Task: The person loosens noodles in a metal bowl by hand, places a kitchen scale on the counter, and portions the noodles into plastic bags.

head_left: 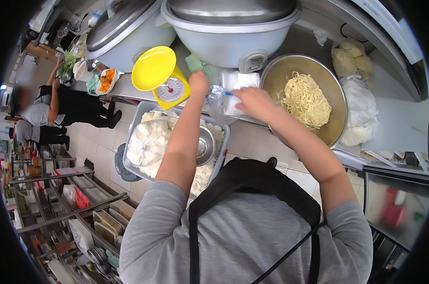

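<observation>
My left hand point(199, 84) is closed beside the yellow kitchen scale point(171, 91), near a crumpled green plastic bag point(210, 69). Its fingertips are hidden, so what it holds cannot be made out. My right hand point(254, 101) lies over a stack of white plastic bags point(240, 80), fingers stretched out toward a small blue strip point(229, 93). Between the two hands sits a crumpled clear plastic bag point(216, 100). On my right, a large metal bowl point(337, 111) holds a pile of noodles point(308, 102).
Two big rice cookers point(219, 35) line the back of the counter. Below its edge, a grey tub point(128, 158) contains white rice, a filled bag point(149, 142) and a metal bowl point(206, 146). Filled bags point(359, 109) lie at right. Two people point(46, 106) stand at left, near shelving.
</observation>
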A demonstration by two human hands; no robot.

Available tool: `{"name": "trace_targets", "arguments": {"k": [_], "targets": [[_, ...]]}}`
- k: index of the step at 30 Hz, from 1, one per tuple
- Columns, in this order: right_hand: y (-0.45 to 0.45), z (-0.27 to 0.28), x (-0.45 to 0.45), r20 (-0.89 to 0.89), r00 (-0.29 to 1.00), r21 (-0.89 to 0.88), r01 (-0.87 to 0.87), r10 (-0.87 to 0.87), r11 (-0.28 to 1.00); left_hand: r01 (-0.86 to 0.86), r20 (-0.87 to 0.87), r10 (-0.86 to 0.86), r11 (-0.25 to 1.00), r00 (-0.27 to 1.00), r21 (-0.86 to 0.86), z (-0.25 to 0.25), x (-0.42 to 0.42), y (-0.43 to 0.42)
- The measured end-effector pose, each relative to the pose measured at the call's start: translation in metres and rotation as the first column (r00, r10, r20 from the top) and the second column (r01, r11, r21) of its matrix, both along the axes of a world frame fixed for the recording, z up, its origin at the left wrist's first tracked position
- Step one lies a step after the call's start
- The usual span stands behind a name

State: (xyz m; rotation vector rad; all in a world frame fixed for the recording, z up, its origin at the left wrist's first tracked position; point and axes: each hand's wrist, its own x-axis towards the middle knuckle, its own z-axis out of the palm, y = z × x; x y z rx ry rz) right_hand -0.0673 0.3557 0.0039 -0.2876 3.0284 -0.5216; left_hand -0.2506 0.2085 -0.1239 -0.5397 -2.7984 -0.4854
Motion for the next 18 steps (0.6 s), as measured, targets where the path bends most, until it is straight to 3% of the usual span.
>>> {"name": "trace_targets", "arguments": {"k": [1, 3, 4, 5, 6, 8, 9, 11, 13, 15, 17, 18], "targets": [[0.006, 0.004, 0.015, -0.001, 1.0, 0.005, 0.011, -0.011, 1.0, -0.002, 0.082, -0.003, 0.998, 0.997, 0.061, 0.004, -0.006, -0.003], [0.022, 0.01, 0.045, -0.065, 0.997, -0.224, 0.02, -0.036, 0.974, -0.001, 0.163, -0.019, 0.992, 0.986, 0.123, 0.019, -0.005, -0.003], [0.031, 0.017, 0.057, -0.067, 0.997, -0.222, 0.029, -0.045, 0.975, -0.015, 0.079, -0.007, 0.961, 0.997, 0.276, 0.03, 0.0, -0.004], [0.04, 0.024, 0.068, -0.016, 0.998, -0.336, 0.058, -0.067, 0.94, -0.017, 0.0, 0.019, 0.906, 1.0, 0.422, 0.044, 0.01, -0.005], [0.048, 0.031, 0.077, 0.037, 0.996, -0.443, 0.089, -0.081, 0.892, -0.011, 0.0, 0.013, 0.906, 1.0, 0.423, 0.055, 0.019, -0.005], [0.057, 0.04, 0.091, 0.068, 0.986, -0.481, 0.163, -0.149, 0.862, 0.186, -0.384, 0.059, 0.802, 0.921, 0.568, 0.08, 0.042, -0.009], [0.06, 0.042, 0.093, 0.1, 0.973, -0.514, 0.231, -0.21, 0.826, 0.185, -0.385, 0.061, 0.802, 0.921, 0.568, 0.098, 0.059, -0.009], [0.06, 0.039, 0.092, 0.015, 0.971, -0.552, 0.208, -0.24, 0.808, 0.082, -0.06, -0.055, 0.62, 0.997, 0.78, 0.125, 0.095, -0.006], [0.058, 0.031, 0.091, -0.066, 0.962, -0.589, 0.175, -0.263, 0.789, 0.133, -0.098, -0.091, 0.665, 0.991, 0.735, 0.123, 0.11, -0.008], [0.056, 0.021, 0.087, -0.299, 0.912, -0.431, 0.135, -0.282, 0.892, 0.189, -0.141, -0.127, 0.705, 0.982, 0.684, 0.121, 0.121, -0.01], [0.052, 0.017, 0.091, -0.252, 0.93, -0.422, 0.143, -0.267, 0.895, 0.065, 0.067, -0.189, 0.614, 0.98, 0.787, 0.112, 0.127, -0.012], [0.049, 0.015, 0.094, -0.196, 0.945, -0.413, 0.161, -0.26, 0.897, 0.052, 0.1, -0.201, 0.633, 0.974, 0.773, 0.097, 0.124, -0.015]]}}
